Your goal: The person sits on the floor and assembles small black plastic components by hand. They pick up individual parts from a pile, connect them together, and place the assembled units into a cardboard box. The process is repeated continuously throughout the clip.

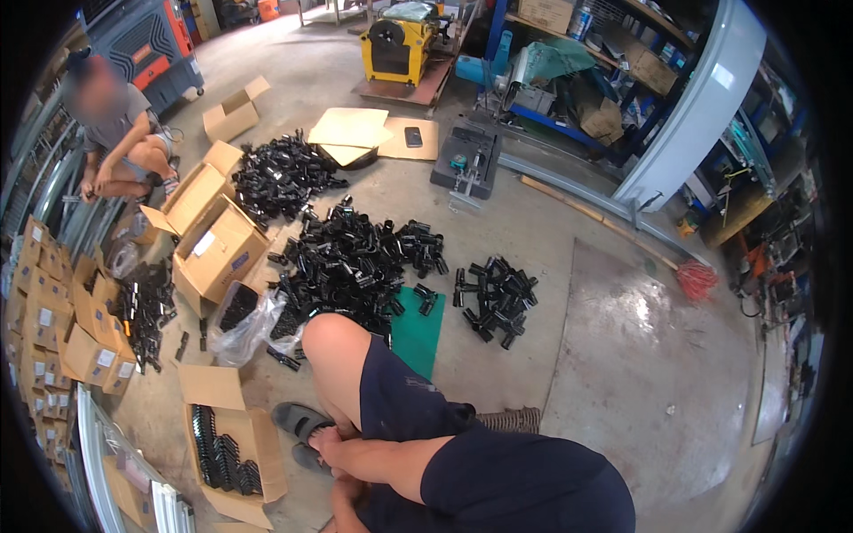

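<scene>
My left hand (348, 490) is only partly in view at the lower edge, by my crossed leg and bare foot. Its fingers are hidden, so I cannot tell whether it holds anything. Nothing of my right hand shows. Closest to the left hand is an open cardboard box (200, 386) with rows of black metal fittings (222, 462) inside. A grey sandal (298, 417) is beside my foot. Ahead of my knee lies a big heap of black pipe-like fittings (342, 258), partly over a green sheet (418, 342).
A smaller pile of fittings (498, 298) lies to the right, another heap (280, 173) farther off. Cartons (218, 253) and a plastic bag (244, 333) stand left. A co-worker (124, 124) sits far left. A broom (693, 280), tool case (466, 160) and yellow machine (395, 53) are farther away.
</scene>
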The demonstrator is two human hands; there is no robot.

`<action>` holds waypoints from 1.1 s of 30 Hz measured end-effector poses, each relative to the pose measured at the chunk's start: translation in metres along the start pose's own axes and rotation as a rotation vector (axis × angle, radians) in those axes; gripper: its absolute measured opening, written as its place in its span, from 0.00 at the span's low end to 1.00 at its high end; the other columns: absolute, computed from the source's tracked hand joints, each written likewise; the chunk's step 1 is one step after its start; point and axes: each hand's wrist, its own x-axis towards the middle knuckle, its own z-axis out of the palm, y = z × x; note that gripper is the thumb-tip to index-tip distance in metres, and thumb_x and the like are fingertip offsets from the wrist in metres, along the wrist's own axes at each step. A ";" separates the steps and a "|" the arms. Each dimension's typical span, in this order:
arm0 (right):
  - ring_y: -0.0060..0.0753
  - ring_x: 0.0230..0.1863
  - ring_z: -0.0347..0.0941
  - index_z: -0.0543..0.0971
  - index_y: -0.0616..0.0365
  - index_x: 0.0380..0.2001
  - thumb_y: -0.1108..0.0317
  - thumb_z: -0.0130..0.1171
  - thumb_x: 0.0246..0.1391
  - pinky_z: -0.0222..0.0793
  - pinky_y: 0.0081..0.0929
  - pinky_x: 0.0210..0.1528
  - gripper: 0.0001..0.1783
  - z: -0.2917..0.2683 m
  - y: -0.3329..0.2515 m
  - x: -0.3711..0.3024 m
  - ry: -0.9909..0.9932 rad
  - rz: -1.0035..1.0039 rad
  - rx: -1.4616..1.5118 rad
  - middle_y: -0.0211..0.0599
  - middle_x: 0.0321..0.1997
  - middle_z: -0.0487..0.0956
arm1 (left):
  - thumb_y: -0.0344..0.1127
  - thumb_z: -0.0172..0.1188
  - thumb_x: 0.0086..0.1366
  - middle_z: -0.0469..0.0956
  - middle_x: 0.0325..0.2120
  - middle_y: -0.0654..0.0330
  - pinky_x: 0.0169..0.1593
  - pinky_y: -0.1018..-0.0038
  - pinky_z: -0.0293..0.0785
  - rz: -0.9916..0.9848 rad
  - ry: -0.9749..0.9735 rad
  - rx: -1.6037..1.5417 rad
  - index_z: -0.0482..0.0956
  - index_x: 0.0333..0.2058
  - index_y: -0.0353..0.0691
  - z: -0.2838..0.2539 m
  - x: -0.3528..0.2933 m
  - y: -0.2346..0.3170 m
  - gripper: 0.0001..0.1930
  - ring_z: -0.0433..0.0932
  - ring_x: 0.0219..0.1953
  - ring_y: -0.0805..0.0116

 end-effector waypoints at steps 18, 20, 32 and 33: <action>0.38 0.59 0.81 0.68 0.41 0.69 0.65 0.61 0.60 0.79 0.57 0.48 0.33 0.045 0.021 0.069 0.179 0.032 -0.063 0.30 0.66 0.78 | 0.73 0.34 0.70 0.79 0.53 0.35 0.65 0.57 0.67 -0.430 0.118 -0.052 0.79 0.56 0.28 -0.045 -0.077 0.109 0.48 0.73 0.64 0.47; 0.36 0.54 0.83 0.72 0.41 0.62 0.66 0.59 0.60 0.80 0.57 0.44 0.25 0.019 0.005 0.031 0.240 -0.030 -0.058 0.30 0.63 0.79 | 0.74 0.32 0.69 0.78 0.54 0.34 0.68 0.57 0.65 -0.425 0.115 -0.104 0.79 0.56 0.27 -0.049 -0.084 0.099 0.50 0.72 0.66 0.46; 0.59 0.62 0.76 0.70 0.57 0.61 0.55 0.55 0.59 0.74 0.48 0.60 0.29 -0.019 -0.045 0.014 -0.102 -0.195 -0.103 0.56 0.64 0.76 | 0.45 0.48 0.71 0.82 0.51 0.46 0.51 0.50 0.80 -0.569 0.541 -0.759 0.81 0.54 0.48 -0.053 -0.079 0.070 0.20 0.84 0.51 0.46; 0.59 0.62 0.76 0.67 0.57 0.64 0.57 0.54 0.60 0.73 0.47 0.61 0.31 0.009 -0.026 0.029 0.036 -0.212 -0.180 0.58 0.66 0.74 | 0.45 0.47 0.71 0.82 0.51 0.46 0.51 0.51 0.80 -0.562 0.568 -0.750 0.81 0.54 0.49 -0.053 -0.082 0.073 0.20 0.83 0.52 0.47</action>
